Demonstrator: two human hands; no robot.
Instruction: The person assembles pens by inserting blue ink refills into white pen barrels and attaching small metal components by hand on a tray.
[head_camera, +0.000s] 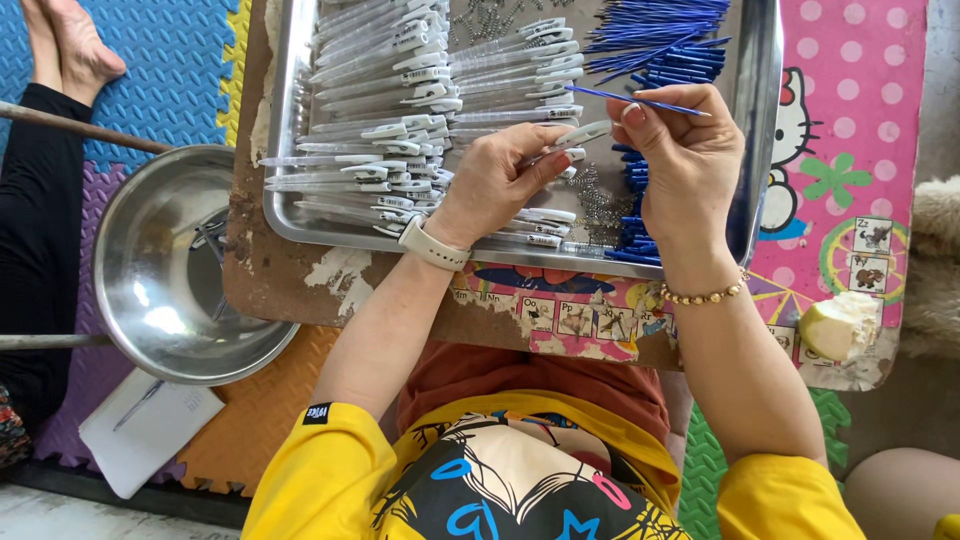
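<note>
My left hand (500, 170) holds a clear pen barrel with a white clip (575, 135) over a steel tray (760, 130). A pale watch sits on that wrist. My right hand (685, 150) pinches a thin blue ink refill (640, 100) between thumb and finger, its tip pointing left toward the barrel. In the tray lie several clear pen barrels (390, 110) on the left, a heap of blue refills (660, 40) at the upper right, and small metal springs (595, 205) near the middle.
The tray rests on a worn low board (290, 280) with a colourful picture top. A steel bowl (160, 270) stands at the left on foam floor tiles, a notebook with a pen (145, 425) below it. Another person's leg and bare foot (60, 50) lie at the far left.
</note>
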